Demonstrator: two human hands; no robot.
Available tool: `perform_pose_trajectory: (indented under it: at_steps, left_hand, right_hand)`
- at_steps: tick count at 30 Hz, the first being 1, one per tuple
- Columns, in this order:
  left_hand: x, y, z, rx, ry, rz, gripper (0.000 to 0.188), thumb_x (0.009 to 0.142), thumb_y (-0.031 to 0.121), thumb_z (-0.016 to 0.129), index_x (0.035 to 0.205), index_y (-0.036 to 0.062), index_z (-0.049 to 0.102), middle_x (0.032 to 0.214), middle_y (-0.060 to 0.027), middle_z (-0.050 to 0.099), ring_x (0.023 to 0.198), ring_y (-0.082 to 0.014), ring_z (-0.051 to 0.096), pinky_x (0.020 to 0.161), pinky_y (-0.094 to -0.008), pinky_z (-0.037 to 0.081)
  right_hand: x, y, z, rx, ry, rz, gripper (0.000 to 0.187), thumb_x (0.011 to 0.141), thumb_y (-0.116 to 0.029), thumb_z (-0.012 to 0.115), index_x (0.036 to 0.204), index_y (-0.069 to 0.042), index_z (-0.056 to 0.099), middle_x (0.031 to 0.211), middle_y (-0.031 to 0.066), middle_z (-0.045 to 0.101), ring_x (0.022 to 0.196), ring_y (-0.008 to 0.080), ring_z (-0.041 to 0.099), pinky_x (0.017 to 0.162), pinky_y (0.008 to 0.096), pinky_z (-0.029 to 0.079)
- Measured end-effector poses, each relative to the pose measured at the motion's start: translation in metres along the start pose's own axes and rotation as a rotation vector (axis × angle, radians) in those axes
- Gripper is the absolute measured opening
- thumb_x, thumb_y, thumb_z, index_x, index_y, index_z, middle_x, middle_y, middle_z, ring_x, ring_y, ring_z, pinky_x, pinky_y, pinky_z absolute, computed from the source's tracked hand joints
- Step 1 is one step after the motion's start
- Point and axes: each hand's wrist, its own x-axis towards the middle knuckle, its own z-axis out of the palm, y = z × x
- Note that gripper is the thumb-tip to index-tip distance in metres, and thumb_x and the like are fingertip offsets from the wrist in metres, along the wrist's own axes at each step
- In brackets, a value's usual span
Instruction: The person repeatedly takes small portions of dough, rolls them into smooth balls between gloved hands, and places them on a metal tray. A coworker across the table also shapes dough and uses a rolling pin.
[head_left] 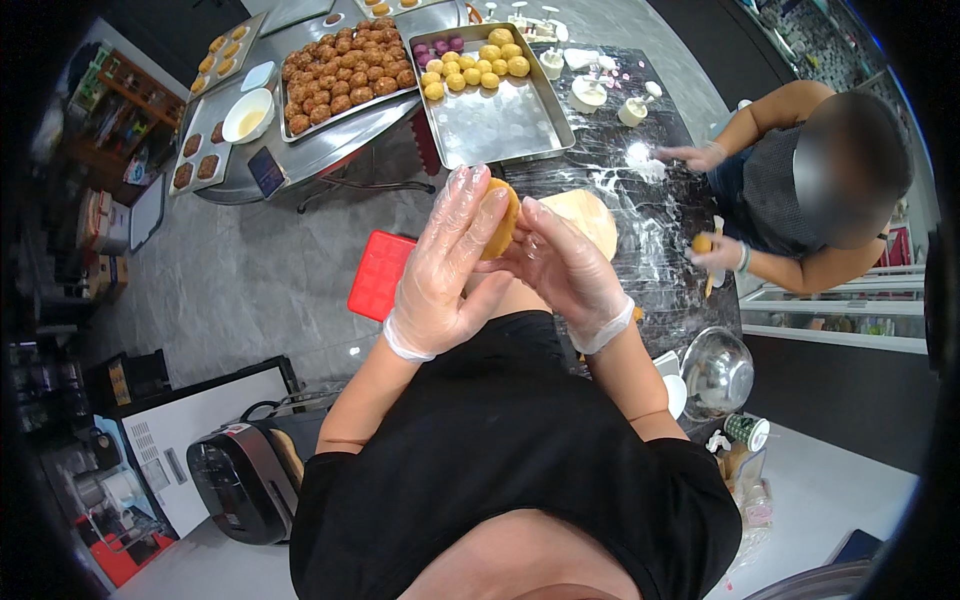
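Observation:
Clear plastic gloves cover both of my hands. Between them stands a flattened round of yellow dough (501,222), tilted up on edge. My left hand (440,262) lies against its left side, with the fingers bent over it. Cupped at the right edge of the round is my right hand (575,268), its thumb and fingertips touching the dough; some of those fingers are hidden. Just beyond my right hand, a pale round board (588,222) lies on the dark floured table (650,215). Yellow dough balls (470,72) and a few purple ones (437,47) sit in a metal tray (490,135).
Brown balls (350,75) fill another tray beside a white bowl (248,116). Plunger moulds (588,95) stand at the table's far end. At right, a gloved co-worker (760,180) holds a yellow ball. A red mould tray (383,274) and a glass bowl (717,372) are nearby.

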Motion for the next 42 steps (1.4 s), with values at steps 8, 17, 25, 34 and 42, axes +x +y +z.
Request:
perform_pose_trajectory:
  at_steps: [8,17,25,34,42]
  left_hand:
    - [-0.018,-0.007,0.028,-0.182,0.245,-0.053,0.048,0.091,-0.001,0.064,0.137,-0.0009,0.048,0.132,-0.0193,0.062,0.128,-0.0359,0.056,0.107,-0.0408,0.044]
    - [-0.003,-0.017,0.001,0.143,-0.14,0.031,0.062,0.085,0.027,0.074,0.139,0.0082,0.05,0.137,-0.0121,0.059,0.13,-0.0311,0.054,0.119,-0.0588,0.014]
    - [-0.004,0.0,0.008,0.059,-0.056,-0.156,0.059,0.086,0.021,0.07,0.14,0.0045,0.05,0.144,-0.0155,0.052,0.138,-0.0322,0.045,0.119,-0.0574,0.013]
    - [-0.002,-0.023,0.018,0.129,0.006,0.012,0.062,0.077,0.04,0.082,0.125,0.01,0.057,0.13,-0.0069,0.063,0.128,-0.0289,0.056,0.119,-0.0615,0.01]
    - [0.011,-0.031,-0.003,0.015,-0.27,0.006,0.077,0.072,0.044,0.085,0.133,0.0097,0.053,0.136,-0.0066,0.06,0.134,-0.0284,0.051,0.119,-0.0622,0.011]
  right_hand:
    - [-0.005,0.02,0.002,0.105,0.026,0.099,0.034,0.102,-0.025,0.059,0.13,-0.007,0.054,0.126,0.0057,0.06,0.119,0.0167,0.057,0.1,0.033,0.048]
    - [-0.012,0.029,-0.006,0.347,-0.044,0.069,0.041,0.103,-0.026,0.055,0.138,-0.007,0.047,0.133,0.0097,0.057,0.125,0.0202,0.054,0.109,0.0372,0.042]
    - [-0.004,0.039,0.001,0.11,0.075,-0.118,0.04,0.103,-0.024,0.054,0.138,-0.006,0.047,0.132,0.0065,0.056,0.123,0.016,0.054,0.108,0.0348,0.04]
    - [-0.011,0.033,0.003,0.22,0.105,-0.023,0.038,0.105,-0.031,0.051,0.135,-0.007,0.049,0.131,0.0062,0.056,0.121,0.0176,0.056,0.103,0.0348,0.044]
    - [-0.007,0.019,0.001,0.162,0.14,0.079,0.037,0.105,-0.03,0.05,0.134,-0.006,0.05,0.13,0.009,0.058,0.122,0.0194,0.056,0.102,0.0367,0.047]
